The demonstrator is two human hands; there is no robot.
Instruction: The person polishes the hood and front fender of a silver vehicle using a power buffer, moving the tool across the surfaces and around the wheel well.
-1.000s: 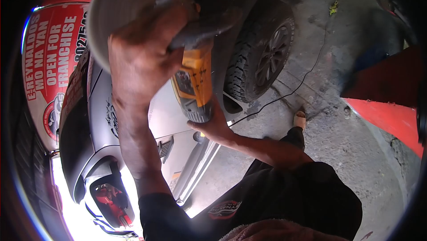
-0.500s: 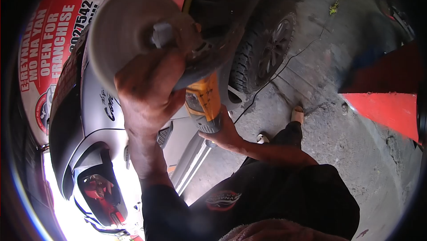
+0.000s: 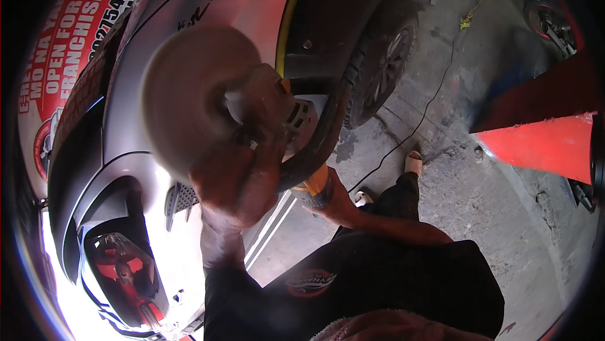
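Observation:
My left hand (image 3: 233, 180) is wrapped round the front handle of a yellow and dark polisher (image 3: 315, 187), close behind its head. At the rear of the tool, my right hand (image 3: 340, 202) grips the body, its fingers partly hidden. The round polishing pad (image 3: 189, 89) is blurred as if spinning and overlaps the grey side panel (image 3: 135, 114) of a vehicle. Dark lettering (image 3: 198, 13) shows on the panel above the pad. A yellow edge (image 3: 290, 26) borders the black wheel arch beside it.
A side mirror (image 3: 126, 272) juts out at lower left, and a treaded wheel (image 3: 381, 76) stands at upper right. A dark cord (image 3: 435, 114) runs over the concrete floor (image 3: 479, 215). Right of it are a red slanted structure (image 3: 542, 146) and a motorcycle (image 3: 548, 23). A red banner (image 3: 69, 51) hangs left.
Both hands and the polisher have come lower in view, nearer my body, and slightly right. More of the upper panel shows; the script lettering seen lower down is now out of sight.

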